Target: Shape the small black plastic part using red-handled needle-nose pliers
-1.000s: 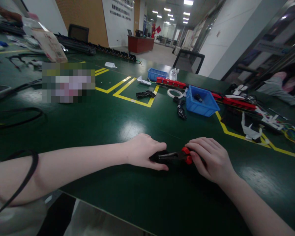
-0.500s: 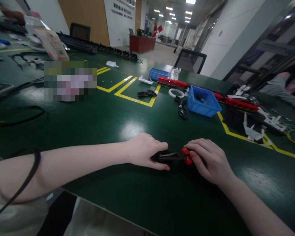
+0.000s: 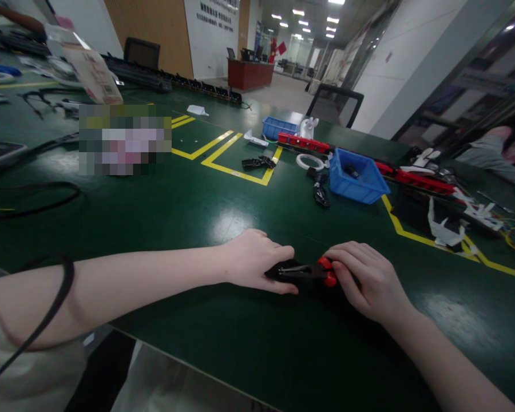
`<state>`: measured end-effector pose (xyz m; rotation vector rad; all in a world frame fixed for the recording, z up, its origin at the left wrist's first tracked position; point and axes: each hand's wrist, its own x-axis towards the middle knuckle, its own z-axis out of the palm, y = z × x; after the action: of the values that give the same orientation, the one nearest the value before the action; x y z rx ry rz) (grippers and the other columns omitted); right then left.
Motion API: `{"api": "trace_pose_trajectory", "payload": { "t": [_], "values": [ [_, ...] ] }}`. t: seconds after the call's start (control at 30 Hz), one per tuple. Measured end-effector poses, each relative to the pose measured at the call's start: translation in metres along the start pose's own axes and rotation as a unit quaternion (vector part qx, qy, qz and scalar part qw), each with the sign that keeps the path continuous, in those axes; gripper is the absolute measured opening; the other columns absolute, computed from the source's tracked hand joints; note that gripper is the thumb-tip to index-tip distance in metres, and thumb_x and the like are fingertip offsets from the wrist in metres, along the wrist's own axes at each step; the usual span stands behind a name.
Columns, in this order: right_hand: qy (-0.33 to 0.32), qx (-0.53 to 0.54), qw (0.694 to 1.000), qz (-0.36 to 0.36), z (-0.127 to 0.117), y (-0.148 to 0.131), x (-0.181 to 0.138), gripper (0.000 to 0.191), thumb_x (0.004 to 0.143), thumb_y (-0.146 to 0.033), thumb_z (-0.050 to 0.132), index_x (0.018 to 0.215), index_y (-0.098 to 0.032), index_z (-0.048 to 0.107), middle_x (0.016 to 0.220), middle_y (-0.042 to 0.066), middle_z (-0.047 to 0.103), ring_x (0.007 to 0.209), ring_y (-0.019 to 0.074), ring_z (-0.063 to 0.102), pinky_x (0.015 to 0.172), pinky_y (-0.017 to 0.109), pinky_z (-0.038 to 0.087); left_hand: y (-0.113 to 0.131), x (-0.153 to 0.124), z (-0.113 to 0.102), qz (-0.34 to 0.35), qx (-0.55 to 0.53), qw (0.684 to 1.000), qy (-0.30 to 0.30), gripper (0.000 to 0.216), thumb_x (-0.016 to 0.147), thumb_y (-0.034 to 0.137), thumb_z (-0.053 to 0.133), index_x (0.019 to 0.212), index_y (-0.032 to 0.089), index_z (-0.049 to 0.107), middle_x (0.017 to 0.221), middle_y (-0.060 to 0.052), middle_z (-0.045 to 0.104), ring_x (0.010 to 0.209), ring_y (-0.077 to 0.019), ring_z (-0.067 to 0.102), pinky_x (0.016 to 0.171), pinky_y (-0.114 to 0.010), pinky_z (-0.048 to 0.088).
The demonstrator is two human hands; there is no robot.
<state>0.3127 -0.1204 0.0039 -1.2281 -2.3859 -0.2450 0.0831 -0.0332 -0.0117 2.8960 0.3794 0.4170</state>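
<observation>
Needle-nose pliers [image 3: 308, 271] with red grips are held in my right hand [image 3: 368, 276], fingers wrapped round the handles. Their dark jaws point left, towards my left hand [image 3: 258, 260]. Between the thumb and fingers of that hand sits a small black piece [image 3: 274, 271], low over the green table [image 3: 189, 217]. The jaw tips overlap the black piece; whether they grip it I cannot tell. Most of the piece is hidden by the fingers and dark against the table.
Beyond my hands stand a blue bin [image 3: 358, 182] and a smaller blue tray [image 3: 278, 127]. Black parts [image 3: 320, 191], a white tape roll [image 3: 309, 162] and red strips [image 3: 424, 182] lie nearby. A black cable [image 3: 64, 286] crosses my left forearm. A bottle [image 3: 90, 68] stands far left.
The pliers' jaws have turned slightly and show a thin gap between them. Both hands stay in nearly the same place; the whole view has shifted a little.
</observation>
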Motion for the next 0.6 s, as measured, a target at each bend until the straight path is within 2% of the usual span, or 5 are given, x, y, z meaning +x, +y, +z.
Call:
{"api": "trace_pose_trajectory", "payload": {
  "t": [0.6],
  "values": [
    [0.004, -0.006, 1.000, -0.009, 0.0032, -0.0008, -0.0011, 0.013, 0.088, -0.015, 0.046, 0.094, -0.018, 0.057, 0.086, 0.008, 0.067, 0.077, 0.0177, 0.060, 0.066, 0.033, 0.046, -0.0018, 0.0003, 0.0004, 0.011, -0.008, 1.000, -0.006, 0.042, 0.082, 0.060, 0.055, 0.080, 0.018, 0.051, 0.064, 0.004, 0.063, 0.050, -0.0114, 0.056, 0.053, -0.025, 0.037]
  ]
}}
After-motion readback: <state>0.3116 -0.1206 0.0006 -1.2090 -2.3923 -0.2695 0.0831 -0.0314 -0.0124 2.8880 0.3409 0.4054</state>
